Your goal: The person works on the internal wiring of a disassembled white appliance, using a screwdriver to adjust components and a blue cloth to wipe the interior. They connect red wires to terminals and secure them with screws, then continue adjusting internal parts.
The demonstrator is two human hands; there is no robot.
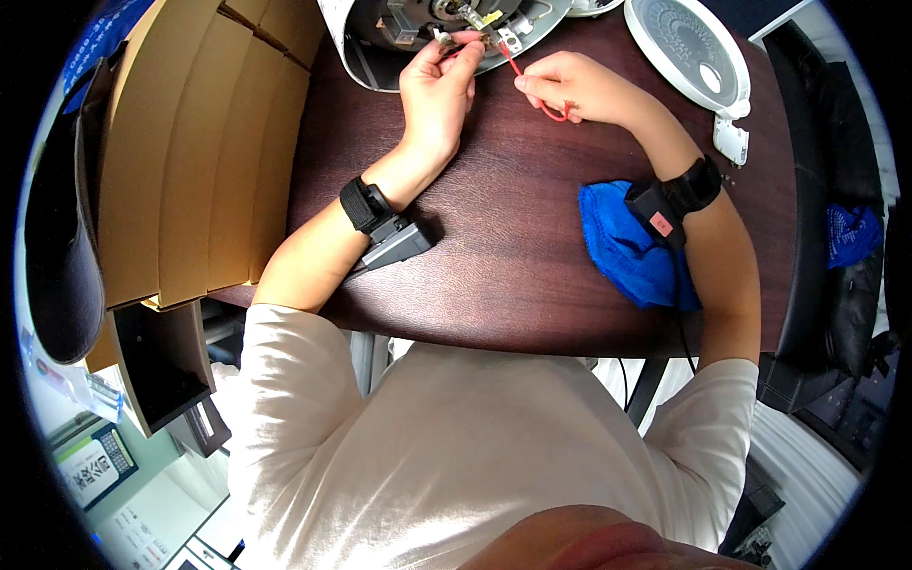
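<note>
I see the white cylindrical housing [353, 47] toward the surface's [513, 256] far edge, its insides exposed and not yet closed up; a round white-rimmed piece [679, 47] lies apart near the far right corner. The left hand's [435, 100] fingers pinch at small fittings [512, 40], exactly which I can't tell; the right hand's [584, 87] are closed on a thin red strand [511, 63].
</note>
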